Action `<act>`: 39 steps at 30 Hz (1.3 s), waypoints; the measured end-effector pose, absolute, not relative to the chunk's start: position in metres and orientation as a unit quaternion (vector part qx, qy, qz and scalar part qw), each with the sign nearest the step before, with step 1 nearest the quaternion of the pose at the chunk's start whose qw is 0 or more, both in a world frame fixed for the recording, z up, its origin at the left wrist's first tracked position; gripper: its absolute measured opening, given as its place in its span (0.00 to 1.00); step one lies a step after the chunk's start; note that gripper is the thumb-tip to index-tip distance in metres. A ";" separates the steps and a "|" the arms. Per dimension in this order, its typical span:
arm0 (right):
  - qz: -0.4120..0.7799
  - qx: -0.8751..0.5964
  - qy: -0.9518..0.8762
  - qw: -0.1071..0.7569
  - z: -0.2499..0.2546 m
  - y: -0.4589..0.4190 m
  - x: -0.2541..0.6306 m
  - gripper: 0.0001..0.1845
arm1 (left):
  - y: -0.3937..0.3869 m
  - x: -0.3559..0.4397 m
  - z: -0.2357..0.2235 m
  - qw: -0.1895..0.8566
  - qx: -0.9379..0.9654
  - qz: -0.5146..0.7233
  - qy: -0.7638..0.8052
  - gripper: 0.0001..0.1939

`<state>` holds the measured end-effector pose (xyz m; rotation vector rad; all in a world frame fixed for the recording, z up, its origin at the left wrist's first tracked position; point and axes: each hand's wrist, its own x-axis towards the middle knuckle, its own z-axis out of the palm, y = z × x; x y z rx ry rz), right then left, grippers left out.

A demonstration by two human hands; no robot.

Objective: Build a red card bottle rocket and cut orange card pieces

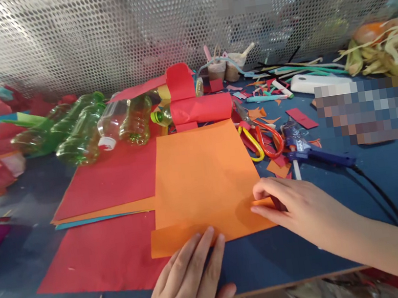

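A sheet of orange paper point(202, 173) lies in front of me on the blue table. Along its lower left edge runs a darker orange strip point(169, 241); whether it is a fold or a separate piece I cannot tell. My left hand point(191, 278) rests on this lower edge, fingers stretched out and flat. At the lower right corner, my right hand point(291, 200) has thumb and forefinger curled round a raised bit of the orange paper. Red sheets point(114, 180) lie to the left, partly under the orange one.
Behind the sheet lies a bottle wrapped in red paper point(201, 109). Several plastic bottles point(81, 131) stand back left. Scissors point(269, 139), a corded blue glue gun point(318, 153), paper scraps point(279, 168) and a white device point(319, 82) are on the right. A perforated metal panel point(94, 35) closes the back.
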<state>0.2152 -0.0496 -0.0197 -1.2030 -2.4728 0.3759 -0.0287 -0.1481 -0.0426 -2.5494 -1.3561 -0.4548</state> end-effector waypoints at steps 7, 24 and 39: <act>0.136 -0.425 -0.876 0.182 -0.019 -0.050 0.215 0.09 | -0.149 -0.030 -0.041 0.135 -0.873 -0.134 -0.449 0.25; 0.083 -0.430 -0.871 0.225 -0.010 -0.048 0.220 0.07 | -0.147 -0.017 -0.042 0.153 -0.869 -0.142 -0.449 0.30; -0.051 -0.379 -0.894 0.234 -0.038 -0.122 0.186 0.19 | -0.146 -0.019 -0.047 0.146 -0.864 -0.166 -0.453 0.31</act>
